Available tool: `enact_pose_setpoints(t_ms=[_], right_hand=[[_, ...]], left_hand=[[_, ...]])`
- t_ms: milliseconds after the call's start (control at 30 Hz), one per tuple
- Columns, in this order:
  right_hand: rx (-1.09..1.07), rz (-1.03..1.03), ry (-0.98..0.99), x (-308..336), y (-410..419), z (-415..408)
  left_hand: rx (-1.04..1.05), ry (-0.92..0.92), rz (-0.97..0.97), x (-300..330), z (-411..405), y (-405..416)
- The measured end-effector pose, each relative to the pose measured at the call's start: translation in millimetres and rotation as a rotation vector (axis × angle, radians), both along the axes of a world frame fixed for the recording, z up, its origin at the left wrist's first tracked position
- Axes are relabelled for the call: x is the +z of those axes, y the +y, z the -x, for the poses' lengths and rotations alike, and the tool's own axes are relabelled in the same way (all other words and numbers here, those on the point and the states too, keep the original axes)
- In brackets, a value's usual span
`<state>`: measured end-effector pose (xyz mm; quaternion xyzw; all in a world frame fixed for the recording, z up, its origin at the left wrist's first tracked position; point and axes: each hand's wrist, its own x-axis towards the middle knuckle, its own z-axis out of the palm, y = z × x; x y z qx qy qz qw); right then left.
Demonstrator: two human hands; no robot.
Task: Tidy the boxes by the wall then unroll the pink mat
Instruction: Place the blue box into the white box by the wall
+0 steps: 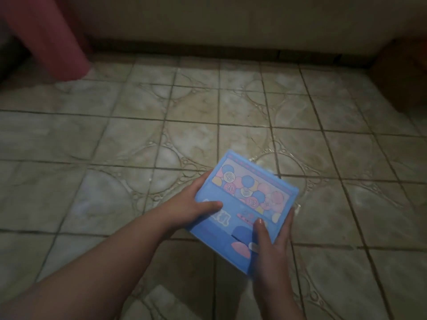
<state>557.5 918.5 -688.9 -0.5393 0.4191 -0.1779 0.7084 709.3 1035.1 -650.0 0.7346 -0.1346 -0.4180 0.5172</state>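
A flat blue box [245,199] printed with pink, blue and yellow numbered balls is held above the tiled floor, tilted with its far corner pointing away. My left hand [196,205] grips its left edge, thumb lying across the printed face. My right hand [269,245] holds the near right edge, thumb on top and fingers running along the side. A rolled pink mat [44,35] stands leaning at the top left, against the wall; its upper end is cut off by the frame.
The floor [208,107] is pale tile with a circle pattern. A light wall with a dark baseboard [208,50] runs across the back. A brown box or piece of furniture [402,72] sits in the far right corner.
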Motion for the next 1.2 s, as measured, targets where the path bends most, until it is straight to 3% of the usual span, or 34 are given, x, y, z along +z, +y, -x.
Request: enact_pose_setpoints(t_ms=[267,667,967,1200], right_hand=[[0.537,-0.090,-0.284,83.5,72.1,-98.2],[1.113,-0.176,-0.515,185.8,325.0,-127.6],[1.483,-0.238,-0.574,227.7,507.2,-84.1],[1.759,-0.204,-0.557,212.0,631.2,-46.9]], left_hand=[[0.512,-0.128,0.190,82.3,-2.9,145.8],[1.077,-0.413,0.225,196.0,88.9,395.5],[1.418,-0.552,0.178,222.1,193.6,545.6],[1.701,-0.582,0.205,185.0,270.7,630.1]])
